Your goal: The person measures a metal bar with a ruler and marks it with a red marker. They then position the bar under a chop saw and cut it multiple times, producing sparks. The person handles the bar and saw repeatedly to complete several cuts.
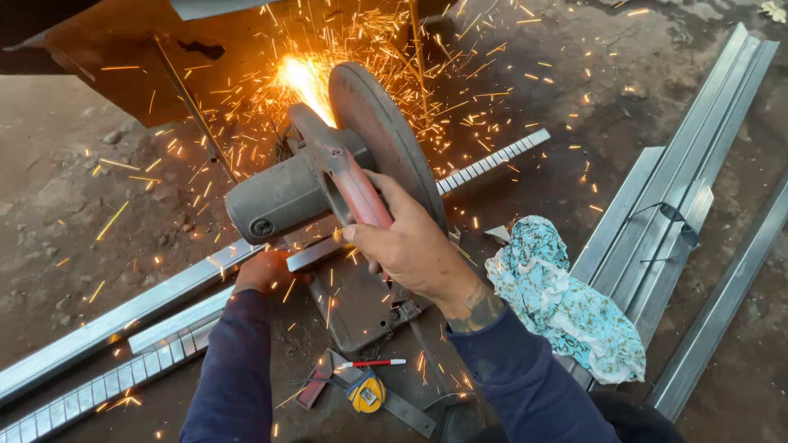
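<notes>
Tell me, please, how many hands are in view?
2: the right hand grips the chop saw's red handle; the left hand presses the metal tube beside the saw. None seem hidden.

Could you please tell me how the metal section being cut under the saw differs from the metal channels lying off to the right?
The cut section is a narrow tube running slantwise under the saw, and the left hand rests on it; the channels are wider, open profiles stacked loose, with no hand on them. Sparks fly where the section meets the disc; the channels lie apart from them. Both are pale grey, shiny metal, long and straight.
</notes>
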